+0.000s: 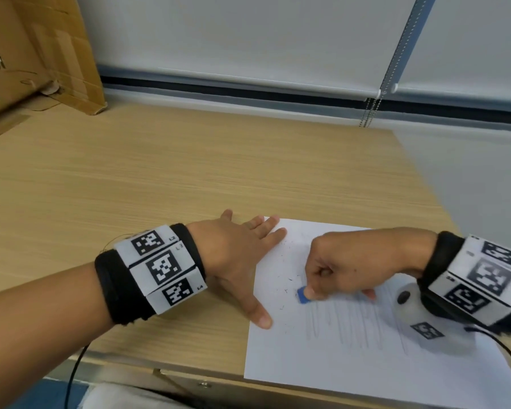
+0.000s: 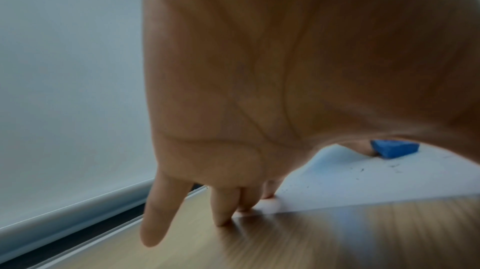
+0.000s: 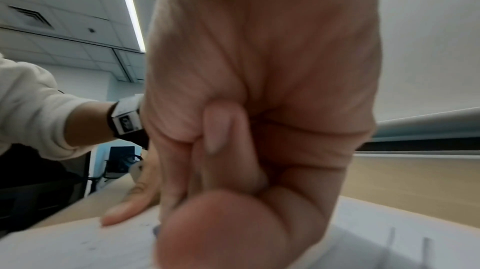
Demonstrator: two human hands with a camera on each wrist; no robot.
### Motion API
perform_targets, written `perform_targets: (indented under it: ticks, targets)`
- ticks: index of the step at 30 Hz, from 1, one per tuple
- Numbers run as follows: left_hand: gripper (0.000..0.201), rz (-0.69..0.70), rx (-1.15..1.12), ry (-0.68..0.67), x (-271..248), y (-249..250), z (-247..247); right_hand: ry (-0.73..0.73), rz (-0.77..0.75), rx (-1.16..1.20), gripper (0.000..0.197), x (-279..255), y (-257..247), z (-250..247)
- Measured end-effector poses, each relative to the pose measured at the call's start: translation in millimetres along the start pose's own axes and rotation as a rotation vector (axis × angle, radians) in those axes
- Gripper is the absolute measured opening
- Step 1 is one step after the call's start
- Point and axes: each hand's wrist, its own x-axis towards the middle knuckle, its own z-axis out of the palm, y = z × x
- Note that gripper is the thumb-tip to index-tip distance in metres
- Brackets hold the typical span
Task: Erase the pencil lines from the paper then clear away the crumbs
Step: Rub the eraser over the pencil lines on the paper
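A white sheet of paper lies at the near right of the wooden desk, with faint grey pencil lines across its middle. My right hand pinches a small blue eraser against the paper at the top left end of the lines. The eraser also shows in the left wrist view. Dark crumbs are scattered left of the eraser. My left hand lies flat with fingers spread, its fingertips and thumb pressing the sheet's left edge. In the right wrist view the right hand hides the eraser almost wholly.
The wooden desk stretches away to the left and back. A cardboard box leans at the far left corner. A roller blind with a bead chain hangs behind the desk. The paper's near edge overhangs the desk's front edge.
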Motion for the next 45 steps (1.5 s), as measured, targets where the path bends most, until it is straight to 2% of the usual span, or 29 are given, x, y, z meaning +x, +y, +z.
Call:
perform_targets:
  ticks: [4,8,10,14,16,21,25,27,31,36,40,41,45]
  targets:
    - [0.142,0.006,-0.009,0.001,0.9,-0.8,1.6,0.165,0.013,0.015,0.049,10.3,9.9,-9.8]
    - [0.144,0.003,-0.004,0.004,-0.1,-0.3,-0.1,0.028,0.025,-0.007,0.047,5.2,5.5,-4.1]
    - [0.145,0.004,-0.005,0.0,-0.1,-0.7,-0.2,0.03,0.025,-0.044,0.046,10.5,4.6,-10.4]
    - [0.146,0.008,0.003,0.007,-0.5,-1.7,1.3,0.26,0.051,-0.014,0.049,35.7,18.0,-31.4]
    - [0.146,0.006,0.007,0.008,-0.3,-1.4,1.3,0.316,0.051,-0.006,0.048,39.5,20.7,-32.6]
    - [0.145,0.005,-0.005,0.003,-0.5,-1.1,0.6,0.104,-0.028,-0.051,0.044,30.8,6.7,-23.2]
    - [0.144,0.0,0.005,-0.002,-1.0,0.1,-1.1,0.227,0.037,-0.043,0.045,35.4,18.0,-37.6]
    - [0.142,0.0,0.001,0.001,-1.1,0.8,-1.4,0.219,0.045,-0.034,0.044,31.7,19.7,-34.9]
    - [0.14,-0.008,0.002,-0.013,-1.4,0.7,-2.5,-0.004,0.022,-0.058,0.041,24.5,9.5,-28.1]
    - [0.141,-0.008,0.017,-0.019,1.2,0.4,-2.5,0.18,0.066,-0.067,0.045,27.9,17.9,-32.6]
    - [0.142,-0.007,0.013,-0.004,1.4,-0.5,-0.1,-0.01,0.038,-0.045,0.043,17.9,12.3,-21.7]
    - [0.142,-0.008,0.011,-0.004,1.6,-0.8,-0.3,-0.014,0.04,-0.047,0.042,18.4,11.4,-22.9]
    - [0.142,-0.001,0.011,-0.009,1.6,-0.6,-1.1,0.172,0.064,-0.06,0.047,24.6,19.8,-28.7]
